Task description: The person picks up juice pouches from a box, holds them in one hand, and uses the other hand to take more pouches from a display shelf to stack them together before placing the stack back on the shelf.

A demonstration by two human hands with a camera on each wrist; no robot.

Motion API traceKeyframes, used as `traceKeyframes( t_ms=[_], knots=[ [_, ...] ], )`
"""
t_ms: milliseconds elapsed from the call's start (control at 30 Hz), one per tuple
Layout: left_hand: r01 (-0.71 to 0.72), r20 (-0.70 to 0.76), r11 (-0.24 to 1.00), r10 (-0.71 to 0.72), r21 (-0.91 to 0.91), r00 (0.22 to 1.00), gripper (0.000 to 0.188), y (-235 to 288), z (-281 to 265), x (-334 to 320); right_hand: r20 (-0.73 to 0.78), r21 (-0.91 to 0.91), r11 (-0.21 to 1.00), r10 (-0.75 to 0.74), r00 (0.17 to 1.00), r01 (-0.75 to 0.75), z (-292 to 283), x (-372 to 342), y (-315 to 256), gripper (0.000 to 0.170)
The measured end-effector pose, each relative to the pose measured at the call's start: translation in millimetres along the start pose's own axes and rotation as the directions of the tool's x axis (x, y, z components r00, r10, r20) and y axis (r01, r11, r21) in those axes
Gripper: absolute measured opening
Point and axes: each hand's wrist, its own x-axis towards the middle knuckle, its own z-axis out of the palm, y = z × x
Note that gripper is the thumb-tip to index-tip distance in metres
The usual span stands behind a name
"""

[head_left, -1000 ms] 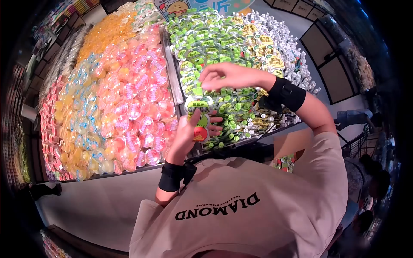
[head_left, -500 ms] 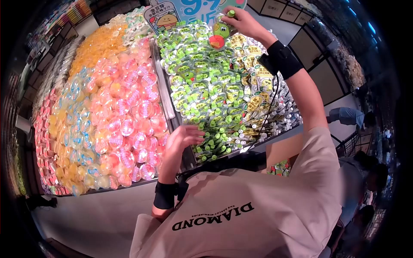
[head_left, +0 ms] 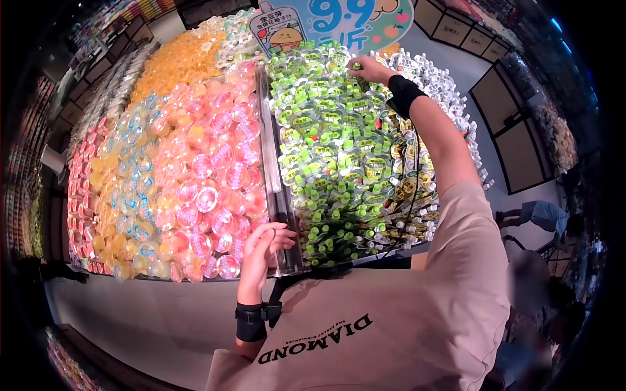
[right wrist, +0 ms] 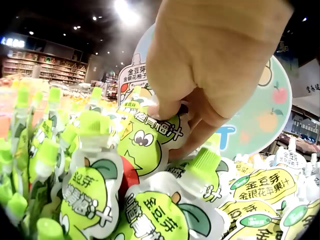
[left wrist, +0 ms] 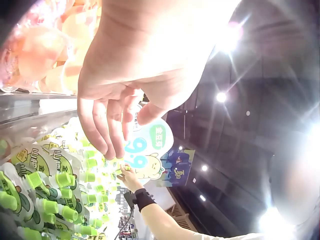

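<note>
My right hand [head_left: 370, 70] is at the far end of the green-capped juice pouches [head_left: 319, 120]. In the right wrist view its thumb and fingers grip a juice pouch [right wrist: 142, 145] printed with a green cartoon fruit with big eyes. Other upright pouches [right wrist: 87, 192] crowd in front of it and overlap its lower part. Nearer the front edge, my left hand [head_left: 266, 244] hovers by the divider between the two heaps. Its fingers bend loosely with nothing in them, as the left wrist view also shows [left wrist: 135, 85].
Pink jelly cups [head_left: 215, 176] fill the bin left of the divider [head_left: 270, 143]. Yellow-labelled pouches [right wrist: 265, 185] stand to the right of the green ones. A large price sign [head_left: 339, 23] rises behind the heap. Another person [head_left: 541, 215] is in the aisle at right.
My right hand took a juice pouch from by the left hand, carried it up over the far end of the heap, then lowered it among the pouches. My left hand drew back toward the divider.
</note>
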Motion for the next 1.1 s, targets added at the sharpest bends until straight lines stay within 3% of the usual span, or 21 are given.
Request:
traceKeyframes(
  t_ms=[167,267,333,400,433,533,667,700,733,767,800,900,933,1000,1033,1067,1100],
  knots=[
    [0.011,0.027,1.0,-0.011,0.007,1.0,0.031,-6.7,5.1,8.5,0.105,-0.05,0.993,-0.1,0.989,0.106,2.8,-1.9,-7.6,0.035],
    [0.014,0.075,1.0,-0.013,-0.017,0.997,0.031,-10.9,14.4,14.2,0.167,-0.071,0.992,-0.092,0.982,0.106,22.1,10.4,-4.2,0.037],
    [0.026,0.105,1.0,-0.028,0.017,0.994,0.032,-12.2,19.8,11.3,0.173,-0.051,0.998,-0.021,0.985,0.03,12.9,4.5,-16.8,0.035],
    [0.023,0.115,0.999,-0.029,0.047,0.993,0.033,-10.7,21.1,6.0,0.133,-0.189,0.972,-0.114,0.985,0.138,1.5,-2.2,-23.7,0.036],
    [0.017,0.125,0.998,-0.024,0.058,0.992,0.033,-9.1,21.5,2.1,0.077,-0.136,0.988,-0.068,0.995,0.078,-12.4,-11.4,-30.0,0.039],
    [0.026,0.155,0.996,-0.039,0.084,0.987,0.033,-8.5,19.4,-7.1,-0.335,-0.094,0.978,-0.208,0.919,0.187,-67.4,-52.4,-69.9,0.036],
    [0.046,0.278,0.992,-0.077,0.115,0.957,0.033,-12.4,19.5,-12.8,-0.521,0.053,0.907,-0.332,0.787,0.417,-151.9,-161.2,-189.2,0.038],
    [0.05,0.339,0.988,-0.097,0.144,0.936,0.034,-13.4,21.0,-11.8,-0.551,0.125,0.899,-0.289,0.783,0.42,-159.8,-198.4,-231.3,0.032],
    [0.059,0.368,0.985,-0.115,0.16,0.923,0.034,-14.1,24.2,-10.6,-0.566,0.376,0.816,-0.173,0.806,0.439,-170.0,-234.8,-288.6,0.022],
    [-0.041,0.5,0.976,-0.074,0.214,0.863,0.036,-15.9,30.1,-9.2,-0.536,0.539,0.727,-0.094,0.839,0.426,-173.6,-266.8,-324.4,0.025],
    [-0.146,0.625,0.958,-0.043,0.248,0.779,0.041,-18.4,37.6,-9.8,-0.556,0.58,0.655,-0.115,0.823,0.483,-172.7,-288.5,-344.1,0.026],
    [-0.29,0.82,0.923,-0.045,0.254,0.571,0.085,-32.8,72.3,-19.1,-0.672,0.539,0.566,-0.158,0.723,0.624,-157.6,-350.3,-419.5,0.026],
    [-0.36,0.873,0.906,-0.019,0.221,0.487,0.101,-42.6,83.3,-23.0,-0.684,0.454,0.596,-0.243,0.687,0.663,-154.4,-364.0,-432.6,0.026],
    [-0.342,0.935,0.92,-0.063,0.19,0.35,0.115,-58.5,107.8,-42.8,-0.77,0.364,0.714,-0.131,0.625,0.598,-141.1,-397.7,-479.1,0.029],
    [-0.384,0.955,0.897,-0.119,0.221,0.271,0.118,-76.6,118.0,-49.7,-0.763,0.279,0.729,-0.227,0.605,0.625,-141.0,-414.1,-486.4,0.033],
    [-0.421,0.985,0.893,-0.122,0.162,0.12,0.114,-93.2,123.4,-59.4,-0.775,0.266,0.749,-0.208,0.596,0.607,-135.9,-428.9,-496.6,0.033],
    [-0.383,0.979,0.901,-0.196,0.201,0.053,0.096,-117.0,120.8,-69.3,-0.839,0.145,0.815,-0.199,0.506,0.561,-130.0,-442.6,-507.8,0.033]
  ],
)
